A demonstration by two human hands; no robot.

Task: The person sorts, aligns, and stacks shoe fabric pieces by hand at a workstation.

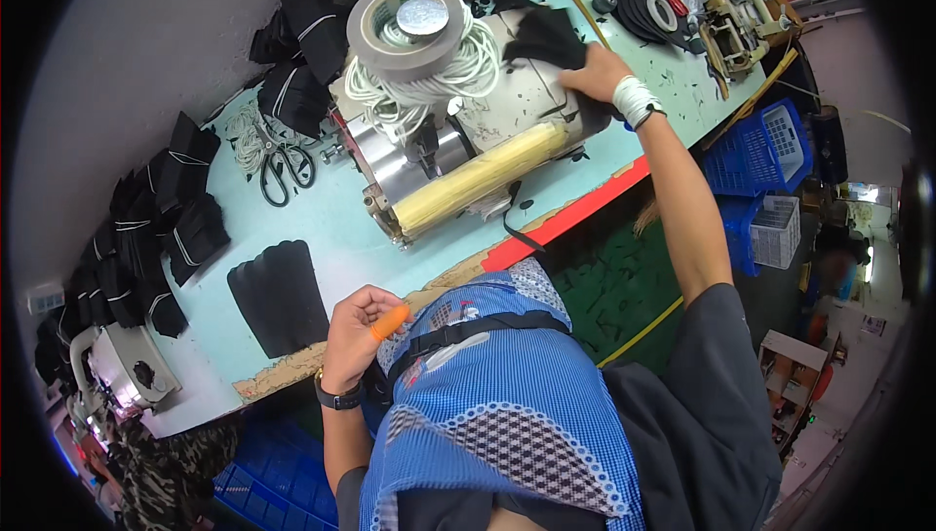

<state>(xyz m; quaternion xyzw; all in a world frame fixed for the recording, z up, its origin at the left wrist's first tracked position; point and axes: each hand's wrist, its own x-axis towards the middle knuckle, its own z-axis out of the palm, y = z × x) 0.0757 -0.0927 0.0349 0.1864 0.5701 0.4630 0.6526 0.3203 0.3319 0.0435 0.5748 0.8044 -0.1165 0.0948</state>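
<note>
My right hand [597, 79], its wrist wrapped in white cord, reaches to the right end of a beige bench machine [522, 102]. Its fingers are closed on a black fabric piece [548, 39], smeared by motion over the machine top. My left hand [359, 334] hovers by the table's front edge, fingers curled and nothing visible in them. An orange finger cot [390, 322] covers its thumb. Beside that hand a stack of black fabric pieces [280, 299] lies flat on the pale table. A yellow roller [478, 177] runs along the machine's front.
Atop the machine sit a tape roll [363, 32] and coiled white cord [478, 61]. Black-handled scissors [285, 175] lie to its left. Tied black bundles [195, 236] line the wall side. Blue baskets [756, 156] stand on the right; a white machine [127, 370] is far left.
</note>
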